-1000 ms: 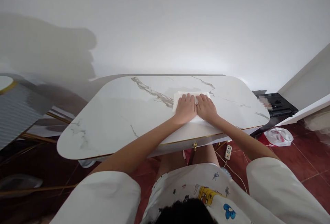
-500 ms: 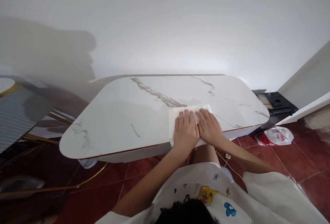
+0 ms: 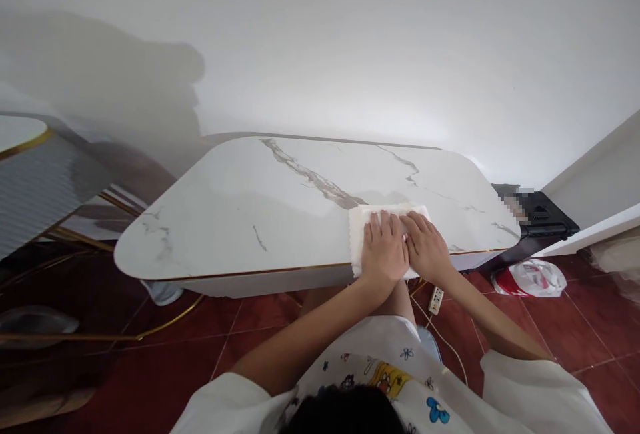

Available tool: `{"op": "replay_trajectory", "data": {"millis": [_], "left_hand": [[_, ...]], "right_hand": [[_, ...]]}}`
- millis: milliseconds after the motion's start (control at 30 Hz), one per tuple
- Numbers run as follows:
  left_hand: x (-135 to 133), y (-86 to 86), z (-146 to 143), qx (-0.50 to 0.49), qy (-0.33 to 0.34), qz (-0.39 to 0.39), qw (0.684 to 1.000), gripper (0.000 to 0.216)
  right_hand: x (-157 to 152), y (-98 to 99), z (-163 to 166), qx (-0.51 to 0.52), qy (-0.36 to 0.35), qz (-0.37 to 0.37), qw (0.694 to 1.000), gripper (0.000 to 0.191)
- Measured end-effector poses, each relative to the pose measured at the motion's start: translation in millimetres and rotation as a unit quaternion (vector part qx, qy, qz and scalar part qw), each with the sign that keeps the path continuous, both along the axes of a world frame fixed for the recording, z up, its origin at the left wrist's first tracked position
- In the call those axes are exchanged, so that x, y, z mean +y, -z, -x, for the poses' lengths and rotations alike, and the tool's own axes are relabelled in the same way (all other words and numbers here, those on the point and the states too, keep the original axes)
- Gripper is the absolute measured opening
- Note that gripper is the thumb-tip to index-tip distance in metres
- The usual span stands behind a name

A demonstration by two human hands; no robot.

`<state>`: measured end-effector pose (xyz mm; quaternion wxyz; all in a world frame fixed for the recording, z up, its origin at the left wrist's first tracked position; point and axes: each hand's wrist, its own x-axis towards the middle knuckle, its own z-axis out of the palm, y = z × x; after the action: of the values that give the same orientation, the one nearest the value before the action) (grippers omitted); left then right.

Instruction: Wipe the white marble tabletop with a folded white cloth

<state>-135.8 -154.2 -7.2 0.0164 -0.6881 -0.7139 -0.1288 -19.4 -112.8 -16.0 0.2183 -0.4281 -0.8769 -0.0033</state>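
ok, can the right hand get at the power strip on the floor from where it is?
Probably yes. The right hand lies flat on the cloth at the near edge of the table; the power strip sits uncovered on the floor just below that edge, so only a downward reach seems needed.

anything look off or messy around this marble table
Nothing spilled or broken. The white cloth under the left hand and right hand overhangs the near edge of the marble table. On the floor, a power strip lies loose and a crumpled plastic bag sits past the table's right end.
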Motion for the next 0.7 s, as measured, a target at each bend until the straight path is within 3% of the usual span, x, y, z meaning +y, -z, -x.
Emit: {"op": "replay_trajectory", "data": {"millis": [267,467,700], "left_hand": [[37,-6.7,10,0.027,0.054,-0.005,0.998,0.046],[102,-7.0,37,0.015,0.098,-0.026,0.995,0.035],[173,-3.6,62,-0.016,0.058,-0.048,0.997,0.031]], "right_hand": [[33,-7.6,5,-0.012,-0.005,0.033,0.999,0.039],[95,-8.8,30,-0.026,0.036,0.041,0.998,0.037],[173,-9.4,57,-0.024,0.026,0.05,0.998,0.039]]}}
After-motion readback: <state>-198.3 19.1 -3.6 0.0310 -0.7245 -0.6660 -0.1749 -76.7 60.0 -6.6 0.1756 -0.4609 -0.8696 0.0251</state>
